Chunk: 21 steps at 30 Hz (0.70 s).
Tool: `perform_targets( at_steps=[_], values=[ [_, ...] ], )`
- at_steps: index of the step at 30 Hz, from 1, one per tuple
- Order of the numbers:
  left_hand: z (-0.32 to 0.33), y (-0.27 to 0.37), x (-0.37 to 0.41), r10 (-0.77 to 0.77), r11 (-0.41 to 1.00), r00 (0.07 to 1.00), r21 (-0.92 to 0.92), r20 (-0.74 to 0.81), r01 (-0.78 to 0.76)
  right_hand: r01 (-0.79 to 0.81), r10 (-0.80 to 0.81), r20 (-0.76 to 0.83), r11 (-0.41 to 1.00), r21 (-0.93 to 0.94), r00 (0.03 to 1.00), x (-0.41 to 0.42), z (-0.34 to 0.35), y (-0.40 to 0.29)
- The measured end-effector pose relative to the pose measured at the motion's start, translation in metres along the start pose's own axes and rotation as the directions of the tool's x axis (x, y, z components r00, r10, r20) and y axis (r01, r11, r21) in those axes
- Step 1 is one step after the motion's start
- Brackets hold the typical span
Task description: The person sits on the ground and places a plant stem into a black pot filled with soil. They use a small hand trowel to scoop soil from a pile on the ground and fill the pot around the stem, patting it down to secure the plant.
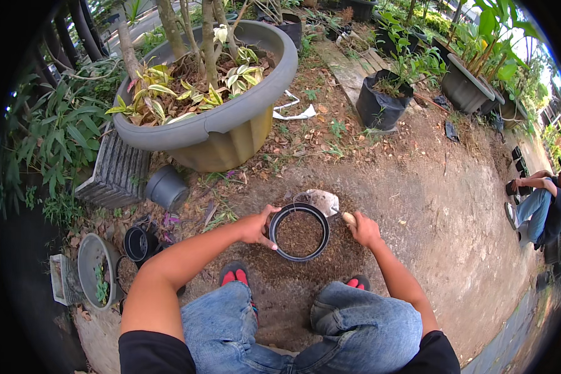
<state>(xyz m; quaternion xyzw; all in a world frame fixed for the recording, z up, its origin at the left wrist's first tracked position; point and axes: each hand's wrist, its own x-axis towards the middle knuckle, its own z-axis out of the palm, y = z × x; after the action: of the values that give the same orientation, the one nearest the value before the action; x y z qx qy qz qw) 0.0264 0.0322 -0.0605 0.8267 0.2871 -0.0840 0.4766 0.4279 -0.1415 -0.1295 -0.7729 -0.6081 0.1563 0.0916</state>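
Observation:
A round black plastic plant pot (272,229) stands between my feet and is filled with brown soil (300,233) to a little below its rim. My left hand (258,227) grips the pot's left side, thumb near and fingers farther along the wall. In my right hand (365,230) is the wooden handle of a hand trowel (349,218). Its pale, soil-smeared blade (325,202) lies just beyond the pot's far right rim, over loose soil (346,255) on the ground. Whether the blade touches the pot I cannot tell.
A large grey planter (224,145) with small trunks stands ahead. Left are a tipped grey pot (167,188), a small black pot (140,244) and a grey basin (85,266). A black grow bag (381,105) stands ahead right. Another person (544,201) sits far right, holding a small pot.

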Motion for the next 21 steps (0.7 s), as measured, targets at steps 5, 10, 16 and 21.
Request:
perform_targets(
  at_steps=[5, 10, 16, 21],
  values=[
    [0.000, 0.006, -0.003, -0.006, 1.000, 1.000, 0.014, -0.011, 0.006, -0.025, 0.021, -0.092, 0.998, -0.049, 0.996, 0.034, -0.011, -0.009],
    [-0.001, 0.009, -0.003, -0.013, 1.000, 1.000, 0.014, -0.009, 0.013, 0.102, -0.098, 0.054, 0.990, -0.092, 0.994, 0.025, 0.019, -0.027],
    [-0.001, 0.011, -0.003, -0.009, 1.000, 1.000, 0.016, -0.019, 0.009, -0.098, 0.093, 0.079, 0.993, 0.064, 0.993, -0.014, 0.025, -0.041],
    [-0.003, 0.012, -0.004, -0.010, 1.000, 1.000, 0.008, 0.007, 0.010, -0.234, 0.240, -0.018, 0.960, 0.154, 0.971, -0.032, -0.002, -0.029]
  ],
)
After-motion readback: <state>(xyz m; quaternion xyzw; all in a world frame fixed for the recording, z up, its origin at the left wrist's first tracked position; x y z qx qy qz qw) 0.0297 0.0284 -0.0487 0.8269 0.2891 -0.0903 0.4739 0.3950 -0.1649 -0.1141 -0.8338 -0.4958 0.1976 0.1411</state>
